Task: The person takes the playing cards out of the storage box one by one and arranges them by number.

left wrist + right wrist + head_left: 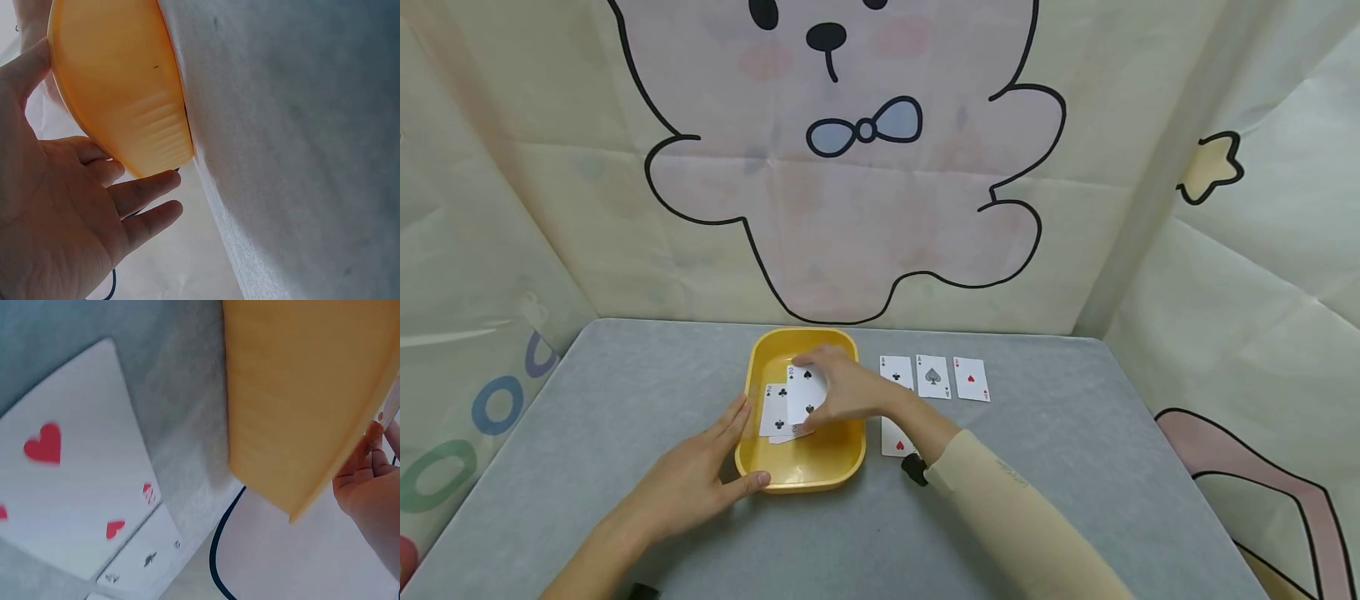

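A yellow plastic tray (805,472) sits on the table with several playing cards in it. One is a two of clubs (774,409), lying partly over another card whose edge peeks out below. My right hand (846,385) reaches over the tray and pinches a two of spades (806,392) by its edges, fingers at the top and thumb at the bottom. My left hand (696,471) rests against the tray's left side, fingers along the rim and thumb at the front corner. In the left wrist view, the fingers of that hand are extended beside the tray wall (119,75).
Right of the tray, an ace of clubs (896,367), an ace of spades (933,377) and an ace of hearts (972,379) lie in a row. A hearts card (895,439) lies in front, partly hidden by the right forearm. A printed curtain (865,217) hangs behind the grey table (1052,467).
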A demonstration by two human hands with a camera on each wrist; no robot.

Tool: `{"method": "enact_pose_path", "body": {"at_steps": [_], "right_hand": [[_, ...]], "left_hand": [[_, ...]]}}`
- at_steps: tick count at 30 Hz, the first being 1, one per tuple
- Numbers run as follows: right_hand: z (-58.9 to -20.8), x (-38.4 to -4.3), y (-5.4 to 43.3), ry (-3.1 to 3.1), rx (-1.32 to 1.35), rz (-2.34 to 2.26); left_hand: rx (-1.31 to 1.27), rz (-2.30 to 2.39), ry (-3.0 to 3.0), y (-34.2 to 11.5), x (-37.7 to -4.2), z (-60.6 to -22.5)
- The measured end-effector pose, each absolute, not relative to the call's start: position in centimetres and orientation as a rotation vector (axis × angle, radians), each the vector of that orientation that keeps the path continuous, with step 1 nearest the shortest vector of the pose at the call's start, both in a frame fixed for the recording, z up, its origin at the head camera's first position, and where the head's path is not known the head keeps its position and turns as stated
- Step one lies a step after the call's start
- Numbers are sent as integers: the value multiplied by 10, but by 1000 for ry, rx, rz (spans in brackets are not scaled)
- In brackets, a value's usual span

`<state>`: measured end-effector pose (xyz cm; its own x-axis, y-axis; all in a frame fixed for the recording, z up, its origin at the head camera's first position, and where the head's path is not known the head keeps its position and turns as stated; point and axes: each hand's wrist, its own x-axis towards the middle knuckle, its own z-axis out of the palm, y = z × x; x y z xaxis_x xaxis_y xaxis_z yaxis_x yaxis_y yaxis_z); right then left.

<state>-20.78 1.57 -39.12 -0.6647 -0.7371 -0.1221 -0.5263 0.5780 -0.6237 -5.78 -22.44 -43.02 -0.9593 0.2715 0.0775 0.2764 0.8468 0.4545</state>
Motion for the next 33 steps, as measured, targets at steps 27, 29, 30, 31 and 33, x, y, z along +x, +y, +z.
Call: {"method": "enact_pose_path", "body": {"at_steps": [27,29,30,31,33], "right_hand": [[-375,-206,86,2511,-949,-922],[-374,-205,90,2507,-953,-950],[-373,-205,92,2507,-955,-962],[-373,-205,94,2506,-962,-972],[-374,-205,98,2509,-967,-987]], "left_hand": [[-440,-738,-3010,-221,-57,-431],[-442,-738,-3009,-221,-57,-430],[-442,-739,-3007,-221,-57,-430],[-443,-740,-3006,-221,-56,-430],[-444,-738,-3005,-222,-56,-431]]}}
